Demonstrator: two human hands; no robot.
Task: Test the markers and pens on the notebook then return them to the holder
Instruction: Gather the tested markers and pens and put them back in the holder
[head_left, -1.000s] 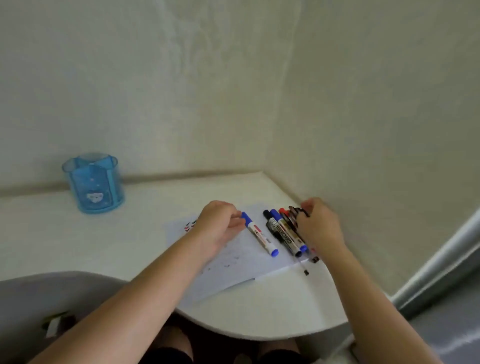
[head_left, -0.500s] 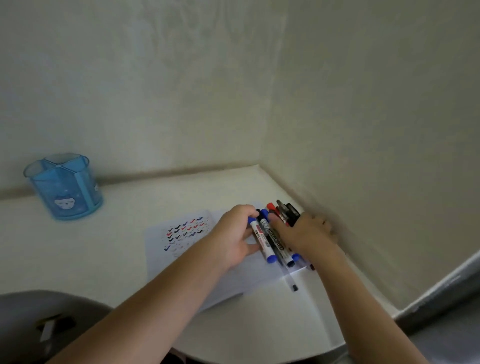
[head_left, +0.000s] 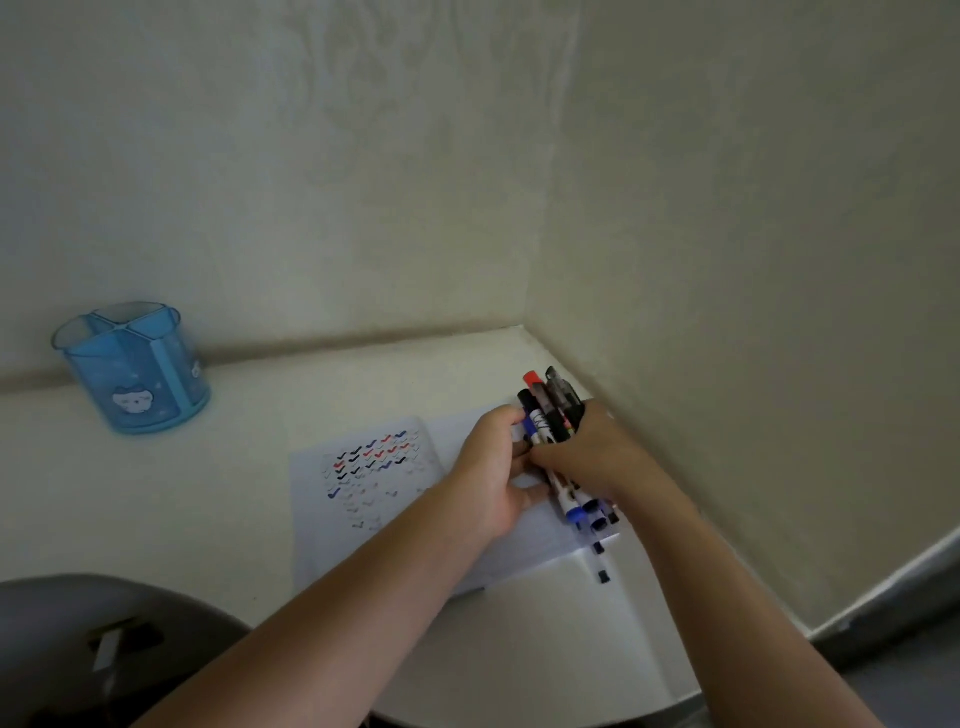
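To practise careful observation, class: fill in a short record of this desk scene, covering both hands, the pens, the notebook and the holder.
Right hand: grips the bundle of markers and pens
Left hand: curled round the same bundle
Notebook: open on the table, marked with red, blue and black ticks
Holder: blue, upright, far left by the wall, nothing sticking out
Stage: pens not yet returned

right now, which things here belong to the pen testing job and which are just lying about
In the job: bundle of markers and pens, gripped by left hand and right hand; notebook with test ticks; blue pen holder.
Just there: white table; grey chair.
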